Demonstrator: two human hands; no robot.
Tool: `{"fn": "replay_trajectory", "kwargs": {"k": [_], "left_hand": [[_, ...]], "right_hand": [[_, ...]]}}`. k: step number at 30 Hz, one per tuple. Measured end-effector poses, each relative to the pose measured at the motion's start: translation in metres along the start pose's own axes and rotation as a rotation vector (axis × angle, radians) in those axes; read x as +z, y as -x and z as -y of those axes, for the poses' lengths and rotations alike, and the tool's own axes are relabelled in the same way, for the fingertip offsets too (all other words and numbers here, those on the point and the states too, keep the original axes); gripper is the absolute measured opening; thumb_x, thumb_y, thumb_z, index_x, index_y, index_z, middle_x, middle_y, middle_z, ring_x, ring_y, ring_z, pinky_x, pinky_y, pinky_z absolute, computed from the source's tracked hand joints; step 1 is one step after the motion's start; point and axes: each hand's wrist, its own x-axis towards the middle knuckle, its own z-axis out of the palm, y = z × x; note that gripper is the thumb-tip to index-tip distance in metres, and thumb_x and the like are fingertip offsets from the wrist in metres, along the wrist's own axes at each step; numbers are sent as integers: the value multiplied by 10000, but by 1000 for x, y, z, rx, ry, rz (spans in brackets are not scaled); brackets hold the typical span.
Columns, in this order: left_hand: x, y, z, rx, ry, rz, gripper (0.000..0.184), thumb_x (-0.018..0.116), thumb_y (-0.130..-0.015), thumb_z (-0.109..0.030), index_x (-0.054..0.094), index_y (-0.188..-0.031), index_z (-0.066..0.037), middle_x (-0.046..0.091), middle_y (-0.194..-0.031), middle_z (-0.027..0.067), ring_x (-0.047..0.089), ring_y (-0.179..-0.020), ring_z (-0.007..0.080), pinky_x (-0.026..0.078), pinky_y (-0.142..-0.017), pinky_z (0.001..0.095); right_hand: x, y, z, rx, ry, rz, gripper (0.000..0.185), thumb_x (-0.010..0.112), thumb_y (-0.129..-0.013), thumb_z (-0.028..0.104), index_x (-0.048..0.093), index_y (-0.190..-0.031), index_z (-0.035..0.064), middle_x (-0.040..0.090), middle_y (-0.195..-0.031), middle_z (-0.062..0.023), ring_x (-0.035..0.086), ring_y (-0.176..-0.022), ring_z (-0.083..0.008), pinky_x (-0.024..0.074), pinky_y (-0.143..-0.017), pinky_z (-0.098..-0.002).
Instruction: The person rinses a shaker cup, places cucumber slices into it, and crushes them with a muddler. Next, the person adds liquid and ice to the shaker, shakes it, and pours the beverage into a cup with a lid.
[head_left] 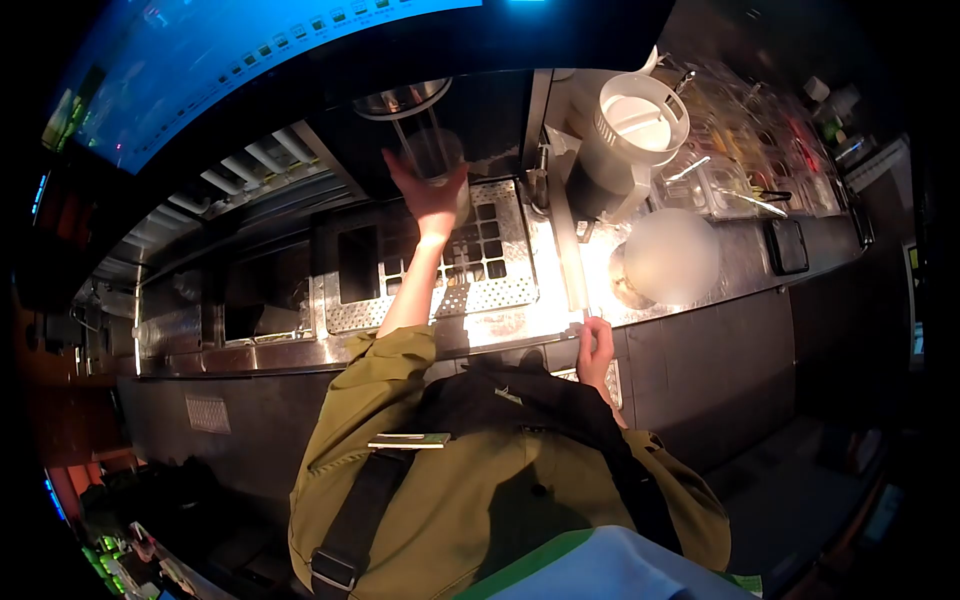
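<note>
My left hand (430, 197) is raised over the perforated metal drip tray (487, 293), its thumb and fingers round a clear cup (434, 155). The cup is beneath a round metal-rimmed fitting (403, 98) under the dark machine. My right hand (596, 350) rests at the counter's front edge with its fingers curled; whatever it may hold is too small to make out. To its upper right, a pale round lid or bowl (671, 257) lies on the lit steel counter. Behind that is a tall pitcher (626, 142) with a white top and dark contents.
A bright blue screen (250, 50) spans the upper left. Clear containers of ingredients (735, 150), some with utensils, fill the upper right. A small black tray (788, 246) sits near the right counter edge. Sunken metal bins (265, 300) are at the left.
</note>
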Motion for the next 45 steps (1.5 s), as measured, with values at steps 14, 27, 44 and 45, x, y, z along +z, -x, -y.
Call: {"fn": "replay_trajectory", "kwargs": {"k": [14,27,44,45], "left_hand": [[-30,53,15,-57,-69,-65,889,617,-801,-235,-20,-1386,-28,155,-1380,270,192,-1292,340,162,-1067,368],[-45,202,-29,-619,33,539,320,464,-899,-151,482,-1174,13,606,-708,35,531,-663,75,435,-639,226],[-193,178,-101,-551,453,808,229,485,-894,-119,560,-1058,22,580,-986,85,579,-900,166,474,-804,274],[-219,174,-102,-644,475,674,222,493,-888,-112,549,-1058,20,572,-970,87,579,-880,165,488,-782,278]], "right_hand": [[-121,-77,13,270,-182,-690,203,483,-905,197,463,-962,3,522,-867,-75,554,-715,-141,462,-619,-243],[-125,-124,-34,430,-369,-416,223,564,-858,195,527,-1012,38,498,-655,18,436,-532,-43,339,-434,-188],[20,-5,155,170,-574,-205,99,532,-812,12,448,-827,61,484,-662,-6,460,-530,-72,424,-490,-210],[53,16,160,170,-409,-149,117,549,-789,13,449,-828,59,510,-704,-18,479,-576,-71,417,-508,-206]]}}
